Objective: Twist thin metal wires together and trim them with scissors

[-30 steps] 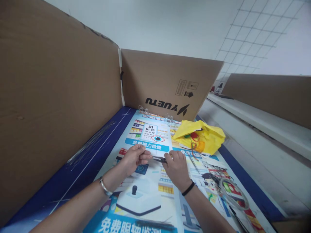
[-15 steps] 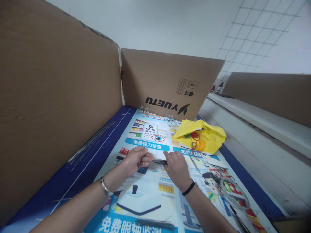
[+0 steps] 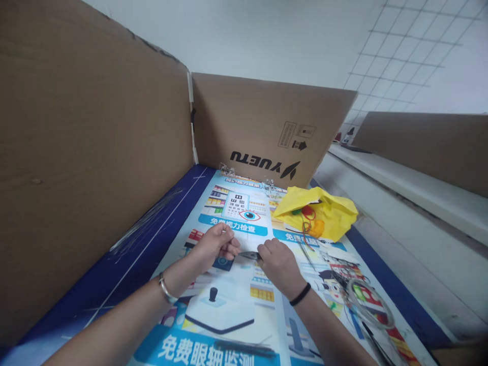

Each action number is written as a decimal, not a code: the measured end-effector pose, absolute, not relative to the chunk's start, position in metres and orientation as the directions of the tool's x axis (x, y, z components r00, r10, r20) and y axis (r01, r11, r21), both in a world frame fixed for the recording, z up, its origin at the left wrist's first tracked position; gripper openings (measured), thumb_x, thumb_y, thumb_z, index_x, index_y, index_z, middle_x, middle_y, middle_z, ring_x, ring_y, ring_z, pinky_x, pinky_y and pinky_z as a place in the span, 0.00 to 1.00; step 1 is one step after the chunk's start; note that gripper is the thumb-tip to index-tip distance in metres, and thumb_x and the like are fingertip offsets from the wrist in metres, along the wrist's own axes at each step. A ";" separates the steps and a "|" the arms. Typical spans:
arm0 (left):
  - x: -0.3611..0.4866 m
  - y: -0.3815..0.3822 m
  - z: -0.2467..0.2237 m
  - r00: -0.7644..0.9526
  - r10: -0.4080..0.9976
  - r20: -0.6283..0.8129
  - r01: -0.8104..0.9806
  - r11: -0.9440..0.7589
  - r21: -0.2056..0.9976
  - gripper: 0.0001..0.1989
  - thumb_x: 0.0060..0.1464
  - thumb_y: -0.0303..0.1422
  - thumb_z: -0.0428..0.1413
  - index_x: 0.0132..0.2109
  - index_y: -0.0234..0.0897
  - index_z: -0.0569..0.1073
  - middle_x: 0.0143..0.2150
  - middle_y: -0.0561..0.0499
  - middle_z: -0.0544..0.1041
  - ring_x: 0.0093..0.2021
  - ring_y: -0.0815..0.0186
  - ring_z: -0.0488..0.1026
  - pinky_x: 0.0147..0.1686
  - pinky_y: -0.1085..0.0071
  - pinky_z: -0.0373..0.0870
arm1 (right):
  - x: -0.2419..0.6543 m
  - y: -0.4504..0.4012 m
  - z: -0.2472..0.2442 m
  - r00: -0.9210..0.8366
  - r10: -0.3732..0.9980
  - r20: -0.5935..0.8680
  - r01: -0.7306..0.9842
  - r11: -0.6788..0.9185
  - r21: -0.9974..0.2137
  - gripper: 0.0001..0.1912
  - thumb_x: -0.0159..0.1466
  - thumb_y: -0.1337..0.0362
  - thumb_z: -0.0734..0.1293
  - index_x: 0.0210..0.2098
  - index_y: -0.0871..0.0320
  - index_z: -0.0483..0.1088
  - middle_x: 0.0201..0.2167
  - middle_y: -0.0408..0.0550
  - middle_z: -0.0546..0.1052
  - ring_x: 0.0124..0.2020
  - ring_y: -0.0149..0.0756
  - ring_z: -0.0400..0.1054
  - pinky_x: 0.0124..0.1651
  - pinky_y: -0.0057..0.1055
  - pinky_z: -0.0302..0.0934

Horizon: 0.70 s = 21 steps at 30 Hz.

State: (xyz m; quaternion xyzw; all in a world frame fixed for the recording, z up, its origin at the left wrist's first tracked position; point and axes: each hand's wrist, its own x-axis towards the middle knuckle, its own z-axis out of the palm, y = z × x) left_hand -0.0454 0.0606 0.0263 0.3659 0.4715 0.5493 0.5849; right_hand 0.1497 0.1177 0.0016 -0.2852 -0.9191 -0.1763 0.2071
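Observation:
My right hand (image 3: pixel 280 265) is closed around a pair of dark pliers (image 3: pixel 249 255), with the jaws pointing left. Close to the jaw tips, my left hand (image 3: pixel 218 246) has its fingers curled in a pinch. What those fingers hold is too small to make out; thin wire lies about the table. Both hands are above a printed poster sheet (image 3: pixel 229 284). Below them, near the poster's front, lies a bundle of thin dark wire pieces (image 3: pixel 247 348).
A yellow bag (image 3: pixel 339 216) with coloured thread lies back right. On the right are a coil of clear line (image 3: pixel 389 310) and dark-handled tools (image 3: pixel 375 343). Thin wires (image 3: pixel 147 221) lie on the left blue strip. Cardboard walls (image 3: pixel 267 122) stand left and behind.
The view has shifted slightly. My left hand has turned a little, its fingers still by the plier tips. The right hand keeps its hold on the pliers.

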 end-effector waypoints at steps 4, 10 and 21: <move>-0.046 0.060 0.031 -0.040 0.997 -0.070 -0.115 0.065 0.991 0.08 0.54 0.36 0.50 0.34 0.38 0.58 0.25 0.54 0.72 0.21 0.70 0.72 0.18 0.77 0.66 | 0.149 0.116 0.010 -0.809 0.492 0.323 0.563 0.806 0.182 0.04 0.57 0.65 0.66 0.28 0.58 0.66 0.26 0.45 0.69 0.31 0.36 0.60 0.31 0.31 0.48; -0.048 0.059 0.030 0.055 0.998 0.017 0.158 -0.026 0.987 0.04 0.55 0.34 0.46 0.34 0.38 0.59 0.26 0.55 0.72 0.22 0.71 0.72 0.19 0.78 0.65 | 0.146 0.108 0.020 -0.822 0.561 0.095 0.569 0.808 0.154 0.08 0.60 0.59 0.64 0.31 0.57 0.68 0.28 0.45 0.73 0.31 0.37 0.66 0.28 0.29 0.49; -0.046 0.055 0.033 0.119 0.990 0.078 0.310 -0.112 0.944 0.03 0.55 0.33 0.45 0.34 0.39 0.61 0.27 0.55 0.72 0.24 0.72 0.71 0.23 0.76 0.67 | 0.145 0.104 0.026 -0.790 0.607 -0.085 0.601 0.794 0.091 0.18 0.63 0.50 0.56 0.32 0.57 0.69 0.30 0.48 0.75 0.32 0.38 0.70 0.30 0.28 0.54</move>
